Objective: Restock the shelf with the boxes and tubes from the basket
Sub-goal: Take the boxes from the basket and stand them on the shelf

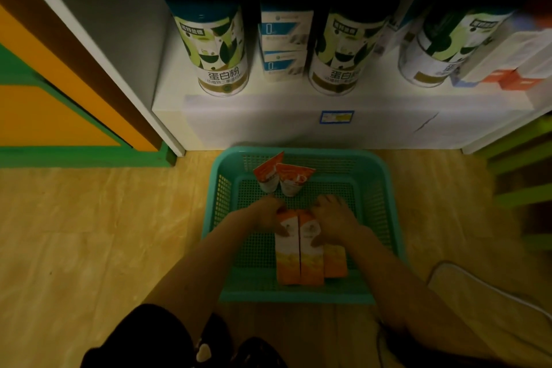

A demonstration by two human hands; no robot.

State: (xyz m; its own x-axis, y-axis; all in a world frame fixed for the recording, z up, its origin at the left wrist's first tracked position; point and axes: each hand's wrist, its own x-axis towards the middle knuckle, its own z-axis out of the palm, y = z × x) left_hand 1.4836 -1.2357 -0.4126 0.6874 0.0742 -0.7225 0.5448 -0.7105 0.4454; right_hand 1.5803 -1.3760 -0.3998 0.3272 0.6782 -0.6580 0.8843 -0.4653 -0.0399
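Teal mesh basket; orange-white boxes, tubes; green-patterned cans

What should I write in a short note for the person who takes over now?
Left hand and right hand: both press on the orange-and-white cardboard boxes inside the teal plastic mesh basket on the floor.
Two orange-and-white tubes lean at the basket's far end.
Done: nothing from the basket appears shelved yet.
Left: move boxes and tubes to the white shelf.

Bare left hand and right hand, forearms uncovered with no sleeves visible; dark black garment at near left.
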